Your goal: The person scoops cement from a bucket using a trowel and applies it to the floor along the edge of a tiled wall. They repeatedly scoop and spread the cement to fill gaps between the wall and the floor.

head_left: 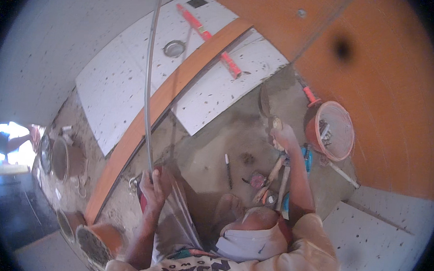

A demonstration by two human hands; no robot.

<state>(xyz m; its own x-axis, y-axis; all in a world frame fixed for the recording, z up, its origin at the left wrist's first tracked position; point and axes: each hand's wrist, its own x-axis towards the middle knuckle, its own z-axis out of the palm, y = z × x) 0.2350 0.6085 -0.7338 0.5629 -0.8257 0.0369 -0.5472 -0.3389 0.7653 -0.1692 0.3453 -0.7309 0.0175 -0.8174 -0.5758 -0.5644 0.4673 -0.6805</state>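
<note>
My left hand (154, 185) is closed around the lower end of a long, thin grey metal bar (149, 76), which rises up and out of the top of the view. My right hand (285, 138) grips a trowel by its handle; the trowel's blade (264, 101) points away from me over smooth grey mortar (237, 122). Beyond the mortar lie white dark-speckled tiles (125, 90). A long orange-brown strip (180, 81) crosses them, over a red spirit level (231, 65). A round metal drain piece (174, 48) sits on the tile.
An orange bucket (334, 130) holding broken pieces stands at the right, beside a red-handled tool (310, 95). Hand tools, including a hammer (272, 176), and a marker (228, 170) lie before my knees. More buckets (68, 158) stand at the left. An orange wall (379, 86) bounds the right.
</note>
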